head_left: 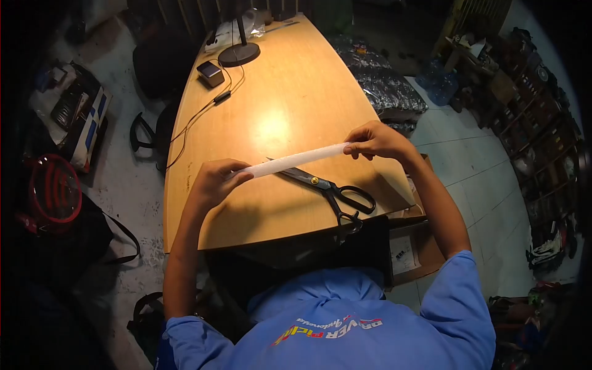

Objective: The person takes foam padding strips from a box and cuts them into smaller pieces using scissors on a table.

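Observation:
A long, narrow white strip is stretched between my two hands above the wooden table; its exact material I cannot make out. My left hand pinches its left end between thumb and fingers. At the other end, slightly higher in the view, my right hand grips it the same way. Beneath the strip lies a large pair of scissors with dark blades and black handles. The strip covers part of the blades, and the handles reach the table's near edge.
On the table stands a lamp base, with a small dark device and its cable nearby. Clear plastic lies at the far end. Black wrapped bundles sit right of the table, and a cardboard box below its right corner.

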The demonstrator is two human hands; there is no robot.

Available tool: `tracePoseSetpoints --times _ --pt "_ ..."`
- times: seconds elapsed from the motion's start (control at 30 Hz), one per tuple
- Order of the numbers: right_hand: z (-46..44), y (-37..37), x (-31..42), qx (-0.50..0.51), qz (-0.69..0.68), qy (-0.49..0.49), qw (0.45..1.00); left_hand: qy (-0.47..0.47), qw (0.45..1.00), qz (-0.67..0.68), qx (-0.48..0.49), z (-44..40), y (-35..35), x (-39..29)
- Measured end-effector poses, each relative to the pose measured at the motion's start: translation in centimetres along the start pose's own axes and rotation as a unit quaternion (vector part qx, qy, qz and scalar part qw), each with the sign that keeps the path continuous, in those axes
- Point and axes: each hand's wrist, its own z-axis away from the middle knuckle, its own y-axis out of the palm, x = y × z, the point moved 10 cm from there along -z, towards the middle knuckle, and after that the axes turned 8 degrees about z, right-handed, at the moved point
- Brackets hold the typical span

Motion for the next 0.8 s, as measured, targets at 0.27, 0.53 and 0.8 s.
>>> tracePoseSetpoints --times 0.27,0.53,0.8 --pt "-0.5 0.3 -2.5 0.062 0.006 0.036 0.997 -0.175 0.937 0.297 0.049 0.0 0.6 4.4" --pt "-0.5 0.0 -4.4 0.041 -0.078 0.018 0.996 -0.238 0.930 0.265 0.088 0.3 0.7 6.0" --pt "2.6 -2.3 -5.5 -0.067 -0.147 0.044 0.986 -0.179 0.922 0.342 -0.008 -0.6 0.6 5.7"
